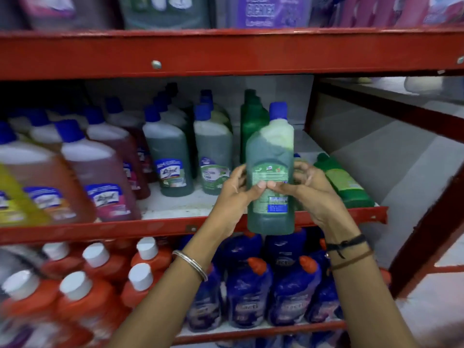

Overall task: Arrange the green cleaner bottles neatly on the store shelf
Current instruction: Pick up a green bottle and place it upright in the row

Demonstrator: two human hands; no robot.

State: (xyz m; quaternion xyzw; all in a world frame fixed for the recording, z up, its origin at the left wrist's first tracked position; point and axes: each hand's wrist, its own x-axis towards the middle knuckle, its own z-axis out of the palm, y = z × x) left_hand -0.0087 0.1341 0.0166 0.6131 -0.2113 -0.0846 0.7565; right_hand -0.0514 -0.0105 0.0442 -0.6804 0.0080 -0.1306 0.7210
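Two shelved green bottles (167, 156) read "Lizol"; held bottle's (271, 172) label unreadable.

A shop: red metal shelves (226, 54) (tightly packed) with cleaner bottles (168, 156).

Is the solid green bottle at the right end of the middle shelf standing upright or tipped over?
Tipped over. The solid green bottle lies on its side on the middle shelf, cap pointing back, just right of the held bottle.

I read "Lizol" on the green bottle (173, 159) and the pink bottle (105, 177); other labels blur.
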